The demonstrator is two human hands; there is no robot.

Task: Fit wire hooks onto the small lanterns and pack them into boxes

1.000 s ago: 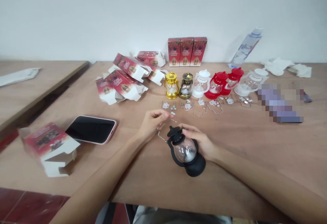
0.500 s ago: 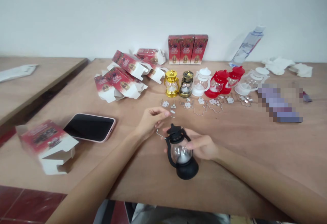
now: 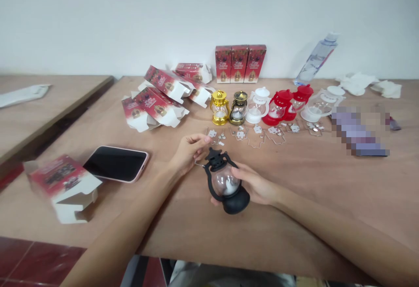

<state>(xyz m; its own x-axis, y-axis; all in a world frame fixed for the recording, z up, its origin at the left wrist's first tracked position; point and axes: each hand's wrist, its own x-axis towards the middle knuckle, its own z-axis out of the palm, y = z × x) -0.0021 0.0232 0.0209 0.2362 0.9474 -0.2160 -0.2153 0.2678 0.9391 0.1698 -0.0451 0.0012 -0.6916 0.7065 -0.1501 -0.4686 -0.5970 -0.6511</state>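
Since half a second ago, the head view shows the black lantern (image 3: 225,183) shifted farther off and tilting more leftward, held near centre. Right hand (image 3: 258,185): fingers curled round its globe. Left hand (image 3: 190,153): fingers pinched nearly together, apparently on its wire (image 3: 199,164); uneven pulling could unhook that. Wooden table (image 3: 294,230); pale wall (image 3: 98,25) beyond.

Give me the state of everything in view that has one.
Black lantern: tilted, in the right hand
Thin wire: pinched by the left hand
Phone: lying flat, screen dark
Near red box: open
Heaped red boxes: lying, opened
Three red boxes in back: standing
Row of lanterns: standing
Small metal parts: lying loose
Bottle: capped
Tissues: crumpled
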